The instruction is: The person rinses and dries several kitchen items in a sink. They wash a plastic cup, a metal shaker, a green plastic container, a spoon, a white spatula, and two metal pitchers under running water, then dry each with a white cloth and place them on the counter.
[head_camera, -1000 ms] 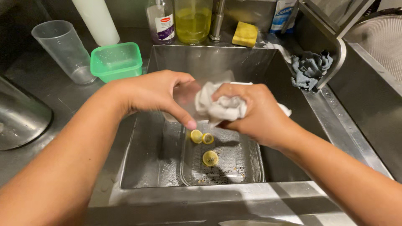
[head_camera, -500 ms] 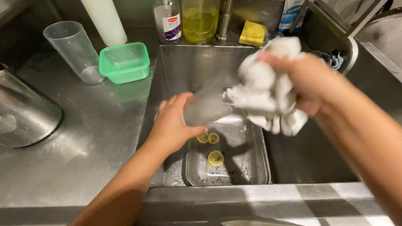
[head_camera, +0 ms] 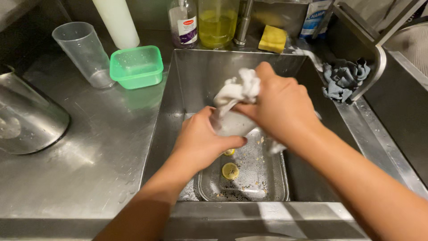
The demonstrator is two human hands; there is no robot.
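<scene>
Over the sink (head_camera: 191,80), the left hand (head_camera: 200,140) wraps around a frosted glass (head_camera: 234,122), steadying it. The right hand (head_camera: 281,107) pinches a white cloth (head_camera: 236,91) bunched against the glass's mouth, so drips fall toward the mesh strainer tray (head_camera: 267,178) below.

A clear glass (head_camera: 234,125) is sitting tilted above the steel sink (head_camera: 200,71), largely covered. A crumpled white cloth (head_camera: 236,91) is bunching over its upper end, touching it.
</scene>
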